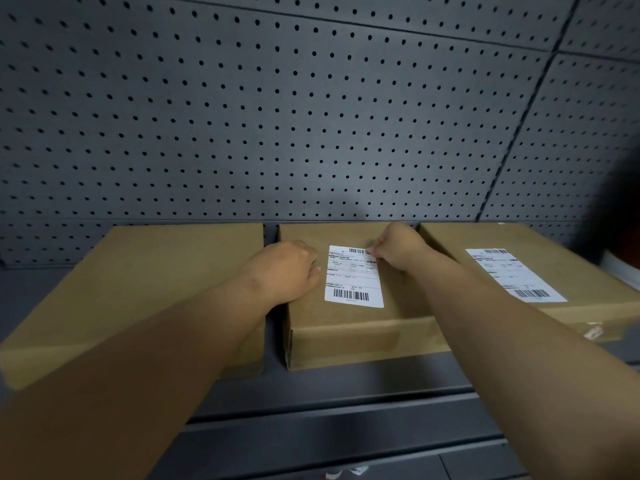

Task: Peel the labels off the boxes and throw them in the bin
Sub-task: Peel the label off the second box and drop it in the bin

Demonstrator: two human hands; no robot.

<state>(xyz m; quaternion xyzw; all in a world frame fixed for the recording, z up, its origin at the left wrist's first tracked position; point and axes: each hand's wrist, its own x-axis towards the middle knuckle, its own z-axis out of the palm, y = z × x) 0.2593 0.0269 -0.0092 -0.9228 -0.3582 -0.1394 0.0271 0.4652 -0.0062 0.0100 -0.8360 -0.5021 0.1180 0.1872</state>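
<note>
Three brown cardboard boxes stand side by side on a dark worktop. The middle box (pixel 346 327) carries a white barcode label (pixel 353 278) on its top. My right hand (pixel 398 249) pinches the label's far right corner with its fingertips. My left hand (pixel 287 271) rests with curled fingers on the box top at its left edge, just left of the label. The right box (pixel 540 244) bears a second white label (pixel 512 275), lying flat. The left box (pixel 145 282) shows a bare top with no label. No bin is in view.
A grey pegboard wall (pixel 311 116) rises directly behind the boxes. The dark worktop (pixel 346 382) runs along the front, with drawer fronts (pixel 346 438) below its edge. A dark shape (pixel 627 209) and white sheets (pixel 623 271) sit at the far right.
</note>
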